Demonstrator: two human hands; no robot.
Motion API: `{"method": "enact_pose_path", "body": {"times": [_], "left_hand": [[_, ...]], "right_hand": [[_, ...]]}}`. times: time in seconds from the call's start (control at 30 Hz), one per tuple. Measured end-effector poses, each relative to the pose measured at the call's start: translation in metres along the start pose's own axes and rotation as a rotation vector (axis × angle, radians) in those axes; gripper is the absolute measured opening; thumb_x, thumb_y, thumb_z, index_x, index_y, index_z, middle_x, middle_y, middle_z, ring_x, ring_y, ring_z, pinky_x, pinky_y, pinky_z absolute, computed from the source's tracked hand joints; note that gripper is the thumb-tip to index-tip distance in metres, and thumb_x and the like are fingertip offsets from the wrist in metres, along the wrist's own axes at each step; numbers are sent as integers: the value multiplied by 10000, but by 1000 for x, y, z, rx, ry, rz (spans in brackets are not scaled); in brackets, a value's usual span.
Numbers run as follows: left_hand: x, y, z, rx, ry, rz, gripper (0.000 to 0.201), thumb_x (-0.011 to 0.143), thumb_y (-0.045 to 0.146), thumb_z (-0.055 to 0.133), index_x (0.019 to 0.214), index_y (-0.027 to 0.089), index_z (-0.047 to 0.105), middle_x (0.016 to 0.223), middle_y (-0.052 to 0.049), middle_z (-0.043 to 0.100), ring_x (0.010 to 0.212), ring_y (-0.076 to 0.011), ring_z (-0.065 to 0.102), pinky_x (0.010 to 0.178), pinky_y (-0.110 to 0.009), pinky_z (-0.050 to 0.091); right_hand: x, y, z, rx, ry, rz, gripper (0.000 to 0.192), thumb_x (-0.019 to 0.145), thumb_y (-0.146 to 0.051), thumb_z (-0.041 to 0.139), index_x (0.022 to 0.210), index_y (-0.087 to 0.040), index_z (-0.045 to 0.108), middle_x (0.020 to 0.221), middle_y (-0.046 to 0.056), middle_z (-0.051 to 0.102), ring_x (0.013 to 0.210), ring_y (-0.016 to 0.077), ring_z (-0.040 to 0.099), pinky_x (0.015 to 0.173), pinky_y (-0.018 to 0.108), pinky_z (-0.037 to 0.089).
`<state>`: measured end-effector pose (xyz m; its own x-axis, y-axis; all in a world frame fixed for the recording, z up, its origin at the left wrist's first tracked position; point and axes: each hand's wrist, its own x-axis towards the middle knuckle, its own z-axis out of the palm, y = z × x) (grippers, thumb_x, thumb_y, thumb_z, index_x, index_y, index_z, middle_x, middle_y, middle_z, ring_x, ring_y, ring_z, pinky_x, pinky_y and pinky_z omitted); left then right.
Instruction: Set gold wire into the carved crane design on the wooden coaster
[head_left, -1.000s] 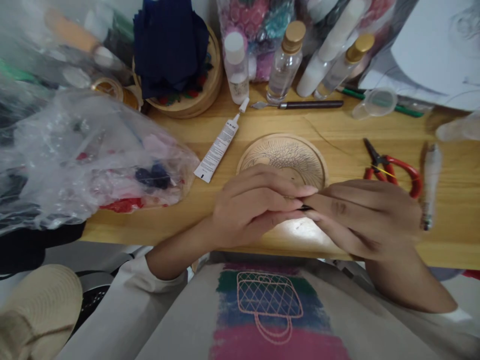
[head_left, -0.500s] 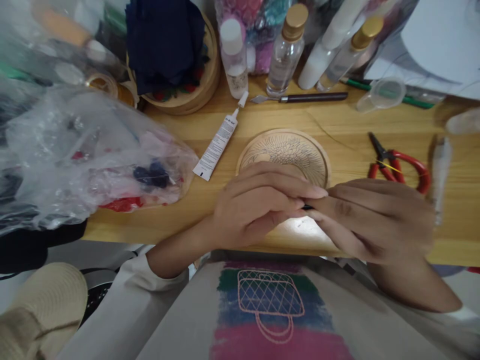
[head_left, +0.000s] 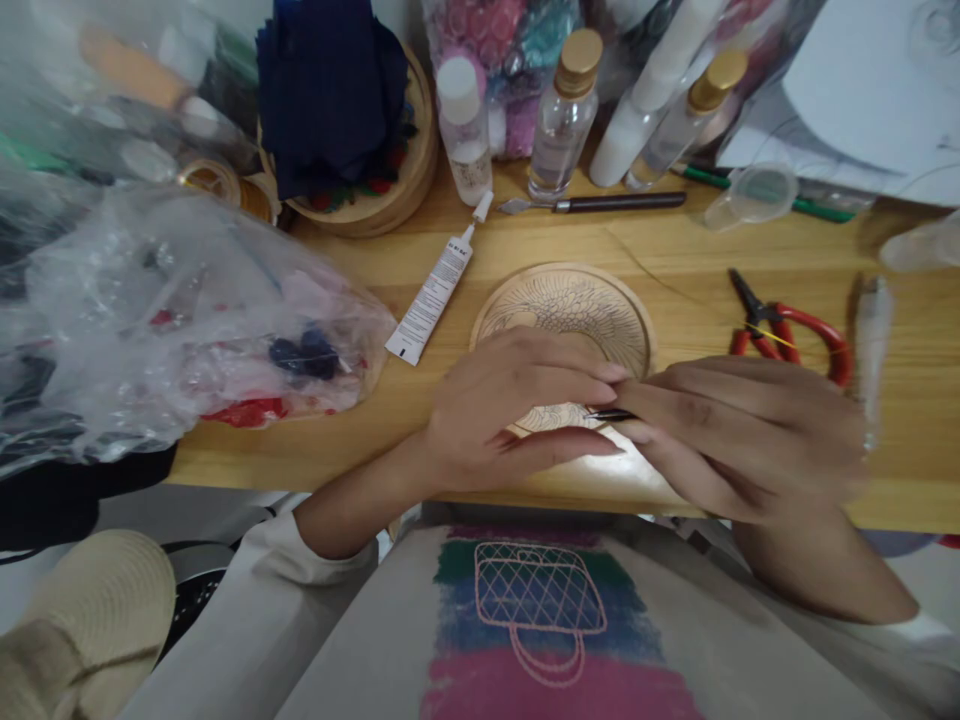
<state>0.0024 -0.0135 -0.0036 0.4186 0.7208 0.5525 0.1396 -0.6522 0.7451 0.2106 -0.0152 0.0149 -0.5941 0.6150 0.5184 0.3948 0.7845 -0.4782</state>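
A round wooden disc (head_left: 559,310) with a fine line drawing of scale and feather shapes lies flat on the table. Over its near left part rests my left hand (head_left: 514,410), thumb and fingers parted with nothing seen between them. My right hand (head_left: 742,430) is closed around a thin dark pointed tool (head_left: 613,414), whose tip points left over the disc's near part, between my left thumb and fingers. Most of this tool is hidden inside the right hand, so its exact kind does not show. The left fingertips are close to the right fingers.
Red-handled pliers (head_left: 787,330) lie to the right. Behind the disc are a dark-handled palette knife (head_left: 619,202) and gold-capped bottles (head_left: 566,115). A white glue tube (head_left: 435,290) and a clear plastic bag (head_left: 187,310) lie left. A small clear cup (head_left: 754,195) is at the back right.
My left thumb and fingers have parted from the tip of the dark tool, uncovering the disc's near part. More of the tool shows now. The right hand holds nearly the same place.
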Motion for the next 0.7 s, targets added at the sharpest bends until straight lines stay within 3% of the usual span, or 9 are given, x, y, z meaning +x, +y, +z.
{"method": "enact_pose_path", "body": {"times": [0.13,0.3,0.5,0.7], "left_hand": [[0,1,-1,-20,-21,17,92,900,195,645,981,163,614,920,-86,752,943,-177,731,840,-295,619],[2,6,-5,13,-18,-16,47,925,186,591,913,204,633,844,-44,733,809,-134,712,729,-265,600],[1,14,-5,38,-13,-111,66,920,207,605,876,213,654,790,14,703,666,-75,647,564,-177,518],[-1,20,-1,63,68,-270,50,902,174,631,869,200,658,735,32,676,600,-54,576,526,-175,454]], "right_hand": [[3,2,-2,21,16,-28,107,884,-160,601,952,-187,680,632,9,643,498,123,563,456,250,445],[1,2,0,75,44,20,88,866,-156,633,909,-193,700,669,19,685,522,126,605,474,244,468],[1,2,3,216,87,88,163,866,-139,615,985,-226,685,736,9,727,574,122,650,504,221,501],[-5,5,10,576,159,420,124,911,-203,598,952,-227,712,789,17,728,671,130,672,566,224,531]]}}
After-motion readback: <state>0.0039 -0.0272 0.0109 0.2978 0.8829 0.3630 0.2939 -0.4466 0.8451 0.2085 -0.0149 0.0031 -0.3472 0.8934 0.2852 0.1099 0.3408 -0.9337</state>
